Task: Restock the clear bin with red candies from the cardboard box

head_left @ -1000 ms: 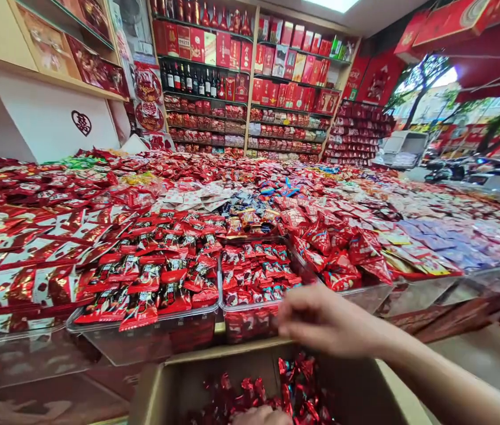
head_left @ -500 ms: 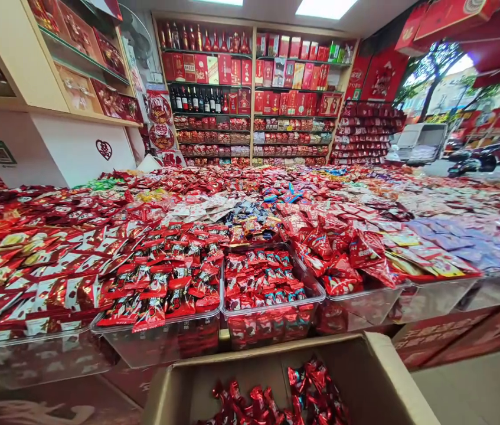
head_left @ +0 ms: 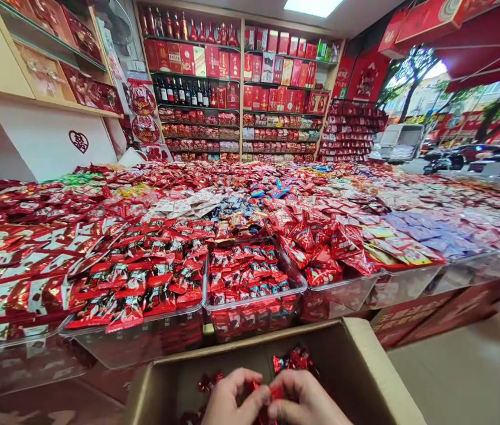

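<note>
- Red-wrapped sweets (head_left: 276, 392) are pinched by the left hand (head_left: 234, 401) and right hand (head_left: 305, 402), a fingertip grip suiting small pieces.
- Below, loose sweets (head_left: 297, 358) are contained by the cardboard box (head_left: 371, 357).
- Farther, packed sweets (head_left: 250, 276) are kept together, apparently for display, by a clear bin (head_left: 256, 303).

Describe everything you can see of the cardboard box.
The cardboard box is brown and open-topped, with a thick edge along its right side. It sits low in view, just in front of the clear plastic bins; whether they touch is unclear. Red, shiny wrapped sweets lie inside. The left hand and right hand are over its opening, hiding part of the inside. Its near side is cut off by the picture.
</note>
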A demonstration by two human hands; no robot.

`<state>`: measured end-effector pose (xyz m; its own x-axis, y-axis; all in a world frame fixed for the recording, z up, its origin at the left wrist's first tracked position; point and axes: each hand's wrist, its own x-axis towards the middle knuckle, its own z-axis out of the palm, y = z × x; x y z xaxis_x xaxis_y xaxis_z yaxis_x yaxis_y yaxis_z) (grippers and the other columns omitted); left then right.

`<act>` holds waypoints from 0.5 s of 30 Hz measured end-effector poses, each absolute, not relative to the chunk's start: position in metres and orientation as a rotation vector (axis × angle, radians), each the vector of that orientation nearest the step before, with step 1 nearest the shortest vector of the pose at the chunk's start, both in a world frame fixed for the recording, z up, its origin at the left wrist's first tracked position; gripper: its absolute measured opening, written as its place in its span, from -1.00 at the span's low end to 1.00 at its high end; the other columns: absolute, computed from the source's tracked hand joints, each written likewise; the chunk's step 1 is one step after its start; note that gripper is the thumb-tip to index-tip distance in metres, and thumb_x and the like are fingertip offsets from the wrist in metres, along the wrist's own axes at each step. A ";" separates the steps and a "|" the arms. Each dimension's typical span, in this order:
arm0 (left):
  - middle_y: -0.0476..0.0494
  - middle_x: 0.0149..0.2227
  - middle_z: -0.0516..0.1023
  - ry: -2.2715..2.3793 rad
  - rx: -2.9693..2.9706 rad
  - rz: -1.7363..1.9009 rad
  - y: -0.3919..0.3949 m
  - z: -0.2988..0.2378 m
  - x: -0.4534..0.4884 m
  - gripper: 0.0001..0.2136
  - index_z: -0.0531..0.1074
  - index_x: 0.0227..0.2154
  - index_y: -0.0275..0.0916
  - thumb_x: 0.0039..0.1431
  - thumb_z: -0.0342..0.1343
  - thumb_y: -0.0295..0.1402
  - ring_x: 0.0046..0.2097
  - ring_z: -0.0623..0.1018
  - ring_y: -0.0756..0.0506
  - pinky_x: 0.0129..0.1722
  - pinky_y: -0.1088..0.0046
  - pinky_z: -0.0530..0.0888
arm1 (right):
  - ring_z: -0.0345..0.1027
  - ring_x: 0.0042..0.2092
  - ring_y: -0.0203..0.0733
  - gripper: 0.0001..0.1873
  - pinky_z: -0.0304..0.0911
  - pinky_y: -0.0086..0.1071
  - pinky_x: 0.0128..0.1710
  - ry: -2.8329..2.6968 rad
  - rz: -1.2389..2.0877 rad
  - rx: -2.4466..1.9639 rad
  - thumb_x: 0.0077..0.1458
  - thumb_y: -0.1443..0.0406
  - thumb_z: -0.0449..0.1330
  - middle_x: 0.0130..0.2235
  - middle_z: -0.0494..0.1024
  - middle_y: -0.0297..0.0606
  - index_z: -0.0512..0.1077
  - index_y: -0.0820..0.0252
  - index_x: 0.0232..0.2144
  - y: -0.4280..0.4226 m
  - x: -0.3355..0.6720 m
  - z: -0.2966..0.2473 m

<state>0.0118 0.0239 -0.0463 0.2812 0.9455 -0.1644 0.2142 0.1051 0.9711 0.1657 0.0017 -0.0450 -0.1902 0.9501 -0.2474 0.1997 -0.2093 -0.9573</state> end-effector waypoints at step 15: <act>-0.03 -0.51 0.51 1.143 0.929 0.882 0.017 -0.029 0.020 -0.72 0.45 -0.35 -0.27 -0.07 0.11 -0.18 -0.45 0.46 -0.04 -0.58 0.56 0.33 | 0.30 -0.47 -0.28 -0.81 0.20 -0.44 -0.45 -1.360 1.146 -1.256 -0.08 0.19 0.14 -0.50 0.48 -0.28 0.47 0.18 -0.47 -0.005 0.166 -0.044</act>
